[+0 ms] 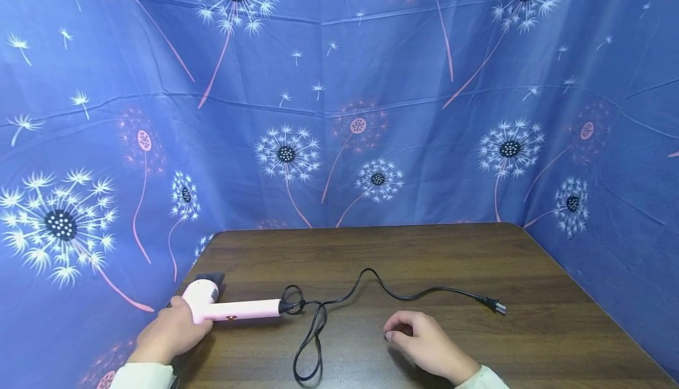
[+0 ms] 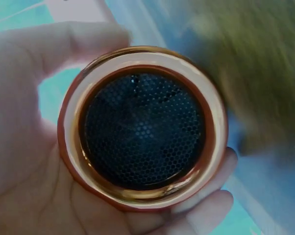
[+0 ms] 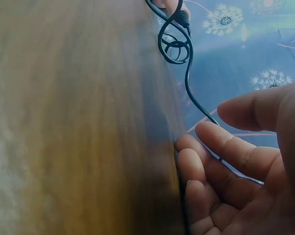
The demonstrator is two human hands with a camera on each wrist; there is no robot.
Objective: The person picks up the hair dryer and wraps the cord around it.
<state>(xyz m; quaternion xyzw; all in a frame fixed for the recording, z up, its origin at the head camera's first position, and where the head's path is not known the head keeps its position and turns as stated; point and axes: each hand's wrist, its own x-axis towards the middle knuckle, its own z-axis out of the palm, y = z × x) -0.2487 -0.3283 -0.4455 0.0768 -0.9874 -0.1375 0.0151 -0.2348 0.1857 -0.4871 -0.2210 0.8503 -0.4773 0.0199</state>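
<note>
A pale pink hair dryer [image 1: 246, 310] lies at the left side of the table, its handle pointing right and a dark nozzle [image 1: 214, 279] at its far end. My left hand [image 1: 172, 330] grips the dryer's head from the left. The left wrist view shows thumb and fingers curved around the round rear rim, with a black mesh grille [image 2: 145, 129] inside it. To the right, my right hand [image 1: 427, 345] rests near the table, fingers loosely curled and holding nothing. The black power cord [image 1: 350, 294] runs beyond it, apart from the fingers.
The cord forms a loop [image 1: 320, 333] in front of the handle's end and finishes in a two-pin plug [image 1: 495, 305] at the right. Under everything is a brown wood-grain table [image 1: 451, 253]. A blue dandelion-print cloth [image 1: 424, 141] hangs behind and on both sides.
</note>
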